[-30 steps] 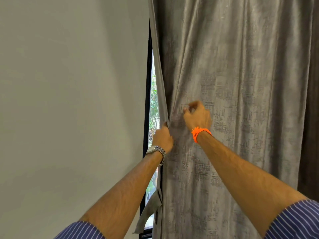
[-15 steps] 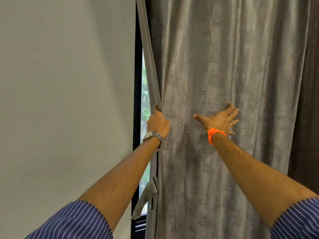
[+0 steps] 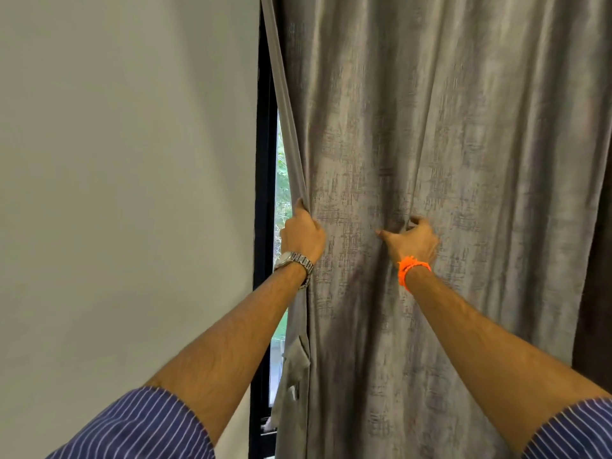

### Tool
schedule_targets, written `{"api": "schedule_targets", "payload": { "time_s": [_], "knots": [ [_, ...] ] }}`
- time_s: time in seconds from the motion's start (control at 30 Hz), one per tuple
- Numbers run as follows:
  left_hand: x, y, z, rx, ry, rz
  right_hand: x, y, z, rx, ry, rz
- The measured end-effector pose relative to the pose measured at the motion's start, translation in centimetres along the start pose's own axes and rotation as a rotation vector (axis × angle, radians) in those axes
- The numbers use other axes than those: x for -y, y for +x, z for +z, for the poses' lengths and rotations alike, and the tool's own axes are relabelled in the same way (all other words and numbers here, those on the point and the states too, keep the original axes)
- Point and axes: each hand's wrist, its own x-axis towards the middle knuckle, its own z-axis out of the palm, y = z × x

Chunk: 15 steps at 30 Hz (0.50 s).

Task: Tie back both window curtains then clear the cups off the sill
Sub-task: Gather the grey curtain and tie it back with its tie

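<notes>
A grey textured curtain (image 3: 430, 127) hangs in front of me and covers most of the window. My left hand (image 3: 303, 235), with a metal watch at the wrist, is closed on the curtain's left edge. My right hand (image 3: 412, 241), with an orange band at the wrist, pinches a fold of the same curtain further right. A grey fabric tie-back strip (image 3: 291, 376) dangles at the curtain's lower left edge. Neither the sill nor any cups can be seen.
A plain light wall (image 3: 126, 193) fills the left half. A black window frame (image 3: 265, 160) stands beside it, with a narrow strip of glass and greenery (image 3: 281, 180) showing. A darker brown curtain (image 3: 596, 293) hangs at the far right.
My right hand, spread flat on the curtain half a second ago, has closed on a fold of it. My left hand has kept its hold on the curtain's edge.
</notes>
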Motion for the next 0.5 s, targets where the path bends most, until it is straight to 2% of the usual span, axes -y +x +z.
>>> {"api": "schedule_targets", "payload": {
  "time_s": [0.13, 0.3, 0.5],
  "knots": [
    [-1.0, -0.2, 0.8, 0.018, 0.006, 0.033, -0.7, 0.0, 0.9, 0.028, -0.072, -0.126],
    [-2.2, 0.0, 2.2, 0.065, 0.053, 0.077, -0.9, -0.8, 1.8, 0.091, -0.064, -0.171],
    [-3.6, 0.3, 3.7, 0.168, 0.093, 0.058, -0.6, -1.7, 3.4, 0.188, -0.04, -0.342]
  ]
}}
